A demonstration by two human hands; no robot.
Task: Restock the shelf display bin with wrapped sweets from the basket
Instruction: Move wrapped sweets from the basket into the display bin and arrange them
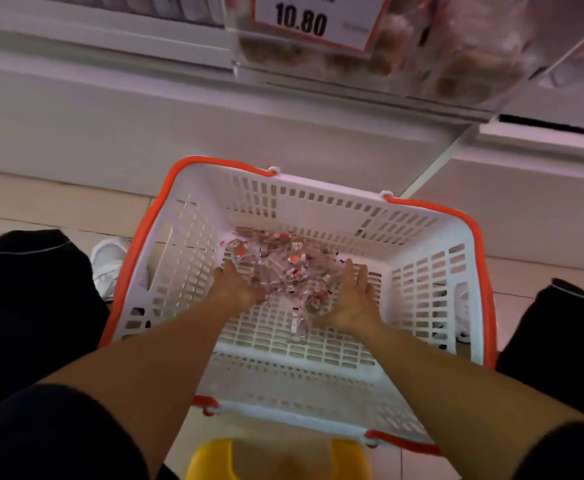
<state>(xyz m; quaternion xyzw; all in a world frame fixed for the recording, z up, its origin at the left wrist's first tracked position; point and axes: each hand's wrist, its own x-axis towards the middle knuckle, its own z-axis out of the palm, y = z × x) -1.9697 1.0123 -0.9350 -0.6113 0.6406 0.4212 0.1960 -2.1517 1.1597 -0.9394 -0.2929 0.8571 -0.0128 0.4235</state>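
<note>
The clear plastic shelf display bin (404, 60) at the top edge of the view is cut off and blurred; only brownish lumps show through its front wall, behind a white price card with an orange border (313, 20) reading 10.80. The pile of small wrapped sweets in clear wrappers with red and brown print (280, 271) is also hard to read: the print is too small to make out, and single pieces blend into one glinting heap. It lies on the floor of the white slotted plastic basket with orange rim and handles (432, 271), toward the far wall, with a few strays nearer the middle. Both hands are inside the basket at either side of the heap. The left hand (233, 284) lies knuckles up, its fingertips buried among the wrappers, so I cannot tell whether it grips any. The right hand (352, 299) is spread, palm turned inward, fingers straight against the heap's right edge, holding nothing. A yellow plastic stool (214, 459) is cut off at the bottom edge.
</note>
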